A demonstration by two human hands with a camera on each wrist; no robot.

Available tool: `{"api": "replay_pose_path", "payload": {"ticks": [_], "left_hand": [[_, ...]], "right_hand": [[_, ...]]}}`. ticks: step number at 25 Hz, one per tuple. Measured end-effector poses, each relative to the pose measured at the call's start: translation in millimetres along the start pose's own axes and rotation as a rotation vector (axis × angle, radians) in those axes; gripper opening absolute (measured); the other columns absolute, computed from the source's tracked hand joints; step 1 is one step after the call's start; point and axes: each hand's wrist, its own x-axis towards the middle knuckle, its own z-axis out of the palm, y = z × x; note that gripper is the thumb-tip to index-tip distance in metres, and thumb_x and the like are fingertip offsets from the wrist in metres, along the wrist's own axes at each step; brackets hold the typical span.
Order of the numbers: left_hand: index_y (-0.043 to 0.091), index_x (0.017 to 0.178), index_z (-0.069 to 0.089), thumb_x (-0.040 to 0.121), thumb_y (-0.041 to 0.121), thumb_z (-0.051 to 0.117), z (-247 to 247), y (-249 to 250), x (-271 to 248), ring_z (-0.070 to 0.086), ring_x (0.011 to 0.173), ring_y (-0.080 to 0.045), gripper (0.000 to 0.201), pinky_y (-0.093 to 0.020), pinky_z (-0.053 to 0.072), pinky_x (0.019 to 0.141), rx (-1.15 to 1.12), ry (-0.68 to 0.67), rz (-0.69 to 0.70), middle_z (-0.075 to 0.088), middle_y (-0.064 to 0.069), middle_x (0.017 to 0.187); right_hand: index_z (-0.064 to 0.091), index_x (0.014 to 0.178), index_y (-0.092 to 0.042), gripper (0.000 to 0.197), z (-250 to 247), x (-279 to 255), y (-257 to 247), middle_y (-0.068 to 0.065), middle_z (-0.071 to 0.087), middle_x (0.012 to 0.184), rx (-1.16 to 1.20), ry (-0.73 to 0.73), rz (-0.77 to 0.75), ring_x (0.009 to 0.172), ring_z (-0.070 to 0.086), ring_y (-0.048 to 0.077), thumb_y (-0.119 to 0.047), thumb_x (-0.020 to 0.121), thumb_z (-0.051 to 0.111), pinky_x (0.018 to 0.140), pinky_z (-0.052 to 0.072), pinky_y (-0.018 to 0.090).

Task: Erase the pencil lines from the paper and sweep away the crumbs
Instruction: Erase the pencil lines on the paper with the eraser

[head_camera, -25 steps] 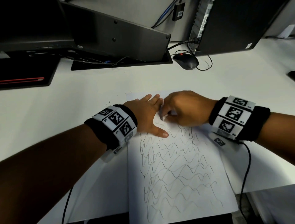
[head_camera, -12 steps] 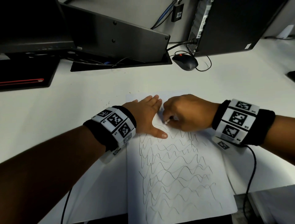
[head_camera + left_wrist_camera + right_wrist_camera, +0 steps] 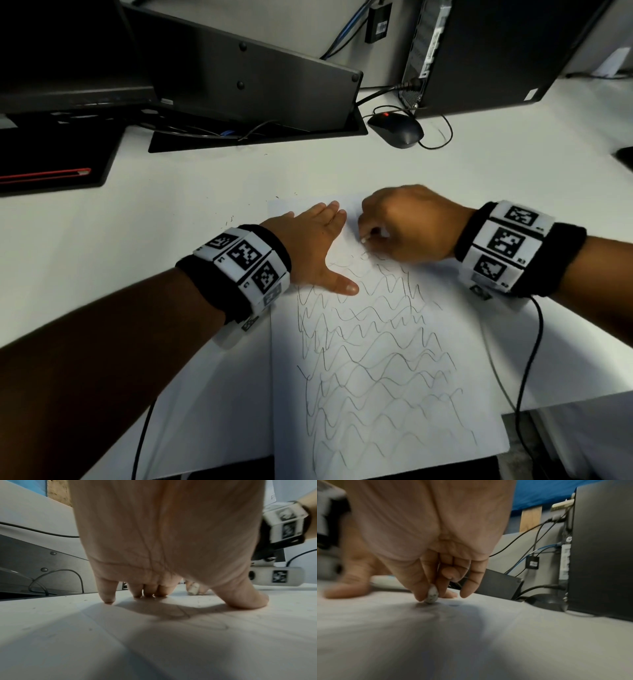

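Note:
A white sheet of paper (image 3: pixel 376 394) covered in wavy pencil lines lies on the white desk (image 3: pixel 154 240). My left hand (image 3: pixel 315 246) lies flat on the sheet's upper left part, fingers straight and thumb spread; the left wrist view shows its fingertips (image 3: pixel 147 593) pressing down. My right hand (image 3: pixel 404 226) pinches a small white eraser (image 3: pixel 363 238) whose smudged tip (image 3: pixel 431 595) touches the paper near the top lines. The upper strip of the sheet looks blank. Tiny dark crumbs (image 3: pixel 229 219) dot the desk left of the paper.
A black mouse (image 3: pixel 395 130) with its cable lies behind the paper. A monitor base and tilted dark panel (image 3: pixel 239 78) stand at the back left, a dark computer tower (image 3: pixel 486 51) at the back right. Wrist-band cables (image 3: pixel 527 359) trail over the desk's front edge.
My right hand with the eraser has slid back and forth over the top pencil lines, ending slightly farther up the sheet. The left hand has stayed flat in place.

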Motion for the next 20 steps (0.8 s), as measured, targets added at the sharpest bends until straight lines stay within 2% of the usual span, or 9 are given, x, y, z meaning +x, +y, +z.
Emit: {"api": "replay_pose_path", "payload": {"ticks": [2,3,6,8,10,11,14,18,20], "left_hand": [[0.018,0.158,-0.009,0.076,0.082,0.050,0,-1,0,-0.010,0.152,-0.012,0.120,-0.045,0.008,0.124,-0.013,0.000,0.000,-0.016,0.001,0.165],[0.018,0.158,-0.009,0.075,0.082,0.050,0,-1,0,-0.010,0.152,-0.012,0.120,-0.045,0.008,0.124,-0.010,-0.003,-0.001,-0.016,0.002,0.165],[0.017,0.158,-0.009,0.076,0.083,0.049,0,1,0,-0.010,0.152,-0.012,0.120,-0.045,0.008,0.124,0.017,-0.010,-0.003,-0.016,0.002,0.165],[0.018,0.158,-0.010,0.076,0.082,0.050,-1,1,-1,-0.010,0.152,-0.012,0.120,-0.044,0.008,0.124,0.005,-0.009,-0.010,-0.016,0.002,0.165],[0.019,0.158,-0.010,0.076,0.082,0.051,-2,1,-1,-0.010,0.152,-0.011,0.120,-0.044,0.008,0.124,-0.011,-0.009,-0.011,-0.016,0.003,0.165],[0.018,0.158,-0.009,0.076,0.081,0.052,-2,1,-1,-0.010,0.152,-0.012,0.120,-0.045,0.008,0.124,-0.010,-0.010,-0.010,-0.016,0.002,0.165],[0.016,0.158,-0.006,0.076,0.079,0.054,-6,4,-4,-0.007,0.152,-0.014,0.120,-0.046,0.014,0.123,-0.007,-0.027,-0.015,-0.014,0.001,0.166],[0.013,0.156,0.013,0.074,0.081,0.056,-19,13,6,0.009,0.153,-0.017,0.115,-0.047,0.031,0.116,0.057,-0.011,-0.027,-0.007,0.000,0.167],[0.015,0.157,0.007,0.075,0.082,0.054,-20,20,13,0.005,0.153,-0.017,0.116,-0.049,0.030,0.117,0.070,-0.017,-0.018,-0.009,-0.001,0.166]], "right_hand": [[0.070,0.097,-0.026,0.018,5,-2,-8,-0.010,0.062,0.095,0.010,-0.059,-0.073,0.091,0.058,0.012,-0.026,0.086,0.056,0.071,0.037,0.023],[0.070,0.097,-0.027,0.018,5,-2,-7,-0.011,0.062,0.095,0.014,-0.068,-0.063,0.090,0.058,0.012,-0.026,0.086,0.056,0.071,0.037,0.023],[0.070,0.094,-0.025,0.019,0,-2,2,-0.007,0.062,0.095,0.012,0.023,0.083,0.088,0.061,0.019,-0.024,0.084,0.054,0.070,0.041,0.026],[0.070,0.093,-0.022,0.018,3,-2,-3,-0.006,0.062,0.094,-0.003,-0.003,0.028,0.084,0.060,0.019,-0.022,0.085,0.054,0.068,0.043,0.028],[0.071,0.095,-0.021,0.017,2,-5,-10,-0.007,0.064,0.095,0.042,-0.093,-0.044,0.084,0.059,0.015,-0.020,0.087,0.056,0.072,0.046,0.028],[0.072,0.096,-0.021,0.017,0,-4,-6,-0.006,0.064,0.096,0.073,-0.098,-0.032,0.086,0.059,0.015,-0.018,0.087,0.057,0.075,0.047,0.028],[0.074,0.098,-0.019,0.018,-2,2,21,0.001,0.065,0.098,0.178,-0.002,0.131,0.090,0.059,0.020,-0.013,0.087,0.060,0.081,0.047,0.032],[0.075,0.095,-0.018,0.013,11,-1,32,-0.004,0.066,0.093,0.260,0.073,0.182,0.084,0.061,0.016,-0.016,0.085,0.068,0.079,0.049,0.031],[0.075,0.094,-0.018,0.011,8,-1,32,-0.003,0.067,0.090,0.275,0.072,0.207,0.081,0.060,0.015,-0.018,0.084,0.069,0.076,0.048,0.030]]}}
